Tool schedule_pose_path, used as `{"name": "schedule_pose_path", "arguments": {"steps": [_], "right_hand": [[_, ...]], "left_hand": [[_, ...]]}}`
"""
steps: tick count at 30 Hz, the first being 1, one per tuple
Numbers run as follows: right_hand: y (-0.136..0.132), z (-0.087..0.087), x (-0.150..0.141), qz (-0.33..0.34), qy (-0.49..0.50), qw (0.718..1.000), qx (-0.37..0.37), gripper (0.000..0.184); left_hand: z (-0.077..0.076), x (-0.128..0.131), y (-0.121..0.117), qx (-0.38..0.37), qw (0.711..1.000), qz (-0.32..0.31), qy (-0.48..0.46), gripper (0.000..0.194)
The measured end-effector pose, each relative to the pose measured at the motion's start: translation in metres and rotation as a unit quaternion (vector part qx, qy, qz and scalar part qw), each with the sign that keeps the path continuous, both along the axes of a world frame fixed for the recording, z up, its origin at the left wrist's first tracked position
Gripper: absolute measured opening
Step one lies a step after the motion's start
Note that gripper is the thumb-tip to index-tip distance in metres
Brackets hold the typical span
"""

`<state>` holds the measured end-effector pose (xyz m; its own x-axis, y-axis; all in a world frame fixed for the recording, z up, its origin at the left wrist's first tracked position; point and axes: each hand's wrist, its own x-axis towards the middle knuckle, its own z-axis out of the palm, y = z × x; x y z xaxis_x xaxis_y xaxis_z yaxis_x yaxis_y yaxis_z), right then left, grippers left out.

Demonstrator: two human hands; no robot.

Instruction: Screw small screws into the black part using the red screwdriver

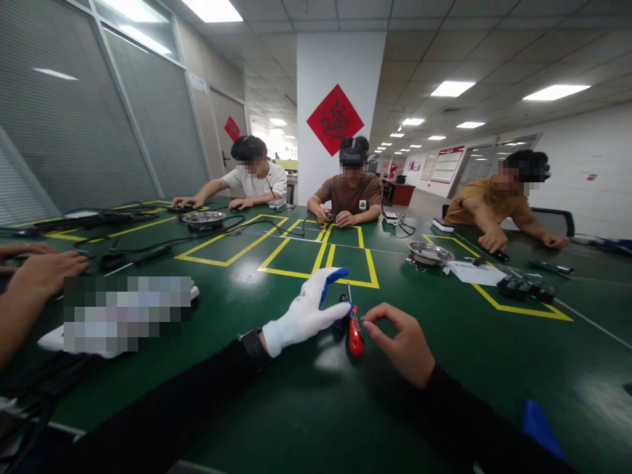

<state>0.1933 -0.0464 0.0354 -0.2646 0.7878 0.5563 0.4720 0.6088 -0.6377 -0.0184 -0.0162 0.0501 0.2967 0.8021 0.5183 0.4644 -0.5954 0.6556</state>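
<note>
My left hand [311,308] wears a white work glove with blue on the palm side. Its thumb and fingers are spread apart, the thumb tip by the shaft of a screwdriver [355,337]. The screwdriver has a red and black handle pointing toward me and a thin metal shaft pointing away. A small black part [340,322] lies left of the handle, partly hidden by the glove. Just right of the screwdriver, my bare right hand [402,342] has thumb and index fingertips pinched together. Whatever may be between those fingertips is too small to make out.
Yellow tape rectangles [320,271] mark the green table [474,388]. A metal bowl [429,253], white paper [474,272] and black parts [526,288] lie to the right. A blurred-out white object [195,293] and another person's hands [44,270] are left. Three people sit opposite. Something blue [542,428] lies near right.
</note>
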Motion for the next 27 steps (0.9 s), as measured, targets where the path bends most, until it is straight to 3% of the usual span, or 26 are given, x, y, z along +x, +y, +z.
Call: {"name": "schedule_pose_path", "arguments": {"steps": [2, 4, 9, 14, 21, 27], "right_hand": [[0.004, -0.001, 0.0, 0.033, -0.037, 0.999, -0.009, 0.004], [0.005, -0.003, -0.002, 0.053, -0.077, 0.996, -0.009, 0.006], [0.005, -0.009, -0.008, 0.031, -0.172, 0.985, 0.011, 0.008], [0.009, -0.007, -0.009, -0.004, -0.191, 0.979, 0.072, 0.012], [0.008, -0.002, -0.013, -0.022, -0.266, 0.957, 0.111, 0.011], [0.008, -0.003, -0.011, -0.029, -0.241, 0.964, 0.108, 0.01]], "left_hand": [[-0.004, -0.005, 0.004, -0.042, 0.994, -0.068, 0.072, 0.081], [-0.011, -0.005, 0.006, -0.067, 0.987, -0.101, 0.104, 0.093], [-0.03, 0.003, 0.015, -0.025, 0.992, -0.095, 0.077, 0.068], [-0.036, 0.01, 0.019, 0.016, 0.993, -0.095, 0.064, 0.046], [-0.034, 0.014, 0.019, 0.021, 0.99, -0.112, 0.081, 0.051], [-0.036, 0.012, 0.023, 0.049, 0.986, -0.127, 0.101, 0.057]]}}
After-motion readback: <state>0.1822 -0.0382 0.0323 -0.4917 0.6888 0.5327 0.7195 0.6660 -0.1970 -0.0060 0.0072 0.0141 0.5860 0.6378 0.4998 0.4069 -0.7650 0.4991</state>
